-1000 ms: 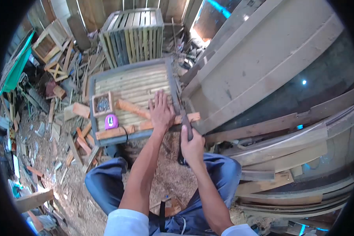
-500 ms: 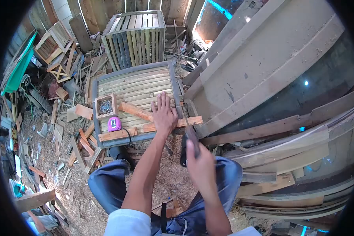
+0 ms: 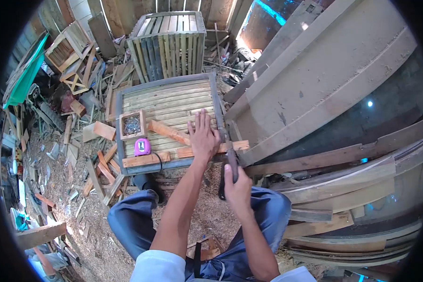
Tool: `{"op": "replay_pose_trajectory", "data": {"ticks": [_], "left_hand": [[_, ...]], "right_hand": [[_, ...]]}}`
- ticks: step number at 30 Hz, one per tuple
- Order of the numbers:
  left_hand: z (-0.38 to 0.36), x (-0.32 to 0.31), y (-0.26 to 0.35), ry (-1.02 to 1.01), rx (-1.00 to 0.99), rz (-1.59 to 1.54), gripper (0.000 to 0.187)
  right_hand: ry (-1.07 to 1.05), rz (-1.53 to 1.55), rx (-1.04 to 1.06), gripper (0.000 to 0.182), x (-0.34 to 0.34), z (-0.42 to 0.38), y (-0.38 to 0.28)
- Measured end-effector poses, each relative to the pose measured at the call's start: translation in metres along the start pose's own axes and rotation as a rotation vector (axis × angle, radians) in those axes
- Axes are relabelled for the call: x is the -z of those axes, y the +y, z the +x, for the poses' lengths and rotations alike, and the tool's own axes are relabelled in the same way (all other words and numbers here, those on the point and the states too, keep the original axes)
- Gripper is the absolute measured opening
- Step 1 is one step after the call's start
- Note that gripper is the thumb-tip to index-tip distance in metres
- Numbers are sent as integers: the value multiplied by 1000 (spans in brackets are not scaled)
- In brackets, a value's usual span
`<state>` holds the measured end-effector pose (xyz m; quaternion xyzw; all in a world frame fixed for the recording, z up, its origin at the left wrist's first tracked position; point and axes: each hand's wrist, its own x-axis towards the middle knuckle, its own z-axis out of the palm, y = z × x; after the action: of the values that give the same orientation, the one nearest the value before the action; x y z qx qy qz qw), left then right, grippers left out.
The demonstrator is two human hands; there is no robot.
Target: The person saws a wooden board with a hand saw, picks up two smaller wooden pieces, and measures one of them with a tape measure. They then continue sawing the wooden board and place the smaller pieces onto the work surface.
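My left hand [image 3: 205, 141] lies flat with fingers spread. It presses on a wooden strip [image 3: 239, 145] and the slatted tabletop [image 3: 174, 99]. The strip sticks out past the table's right edge. My right hand [image 3: 238, 189] is closed around the dark handle of a handsaw [image 3: 231, 160], whose thin blade crosses the strip just right of my left hand. A second piece of wood [image 3: 168, 131] slants toward my left hand. Further left are a pink tape measure [image 3: 142, 146], a short board [image 3: 143, 160] and a small wooden box [image 3: 133, 125] holding small metal bits.
A slatted crate [image 3: 167, 49] stands behind the table. Wood scraps [image 3: 103, 130] litter the sawdust-covered floor [image 3: 91, 225] on the left. A large panel [image 3: 315, 80] leans at the right, above stacked boards [image 3: 343, 188]. My knees flank the table's near side.
My right hand and the saw have moved slightly down toward me, and the motion blur is gone. My left hand stays on the strip. The whole view has shifted a little.
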<state>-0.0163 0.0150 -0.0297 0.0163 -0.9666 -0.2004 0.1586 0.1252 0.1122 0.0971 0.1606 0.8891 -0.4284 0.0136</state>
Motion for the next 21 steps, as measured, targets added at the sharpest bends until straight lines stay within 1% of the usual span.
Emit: {"op": "replay_pose_trajectory", "data": {"ticks": [1, 3, 5, 8, 9, 11, 14, 17, 18, 19, 21], "left_hand": [[1, -4, -1, 10, -20, 17, 60], [-1, -5, 2, 15, -24, -4, 58], [-4, 3, -2, 7, -12, -4, 56], [-3, 4, -3, -25, -17, -7, 63], [-2, -4, -3, 5, -24, 21, 63], [-2, 0, 1, -43, -11, 17, 63], [0, 0, -1, -41, -17, 43, 63], [-3, -3, -3, -7, -45, 67, 63], [-4, -3, -3, -8, -53, 73, 63], [-3, -3, -2, -1, -59, 79, 63], [0, -2, -4, -16, -61, 52, 63]], "right_hand": [[55, 56, 56, 41, -6, -6, 7], [32, 9, 13, 43, 7, -5, 9], [-11, 12, 14, 44, 23, -2, -9], [-83, -97, 7, 42, 43, -25, -49], [-107, -78, -22, 40, 57, -38, -62], [-154, -28, -81, 37, 79, -68, -83], [-158, -13, -211, 33, 97, -81, -87], [-42, 19, -19, 37, 62, -62, -55], [73, 48, 98, 39, 39, -42, -43], [-5, -10, 5, 39, 25, -23, -29], [58, 4, 45, 37, 4, -18, -20]]}}
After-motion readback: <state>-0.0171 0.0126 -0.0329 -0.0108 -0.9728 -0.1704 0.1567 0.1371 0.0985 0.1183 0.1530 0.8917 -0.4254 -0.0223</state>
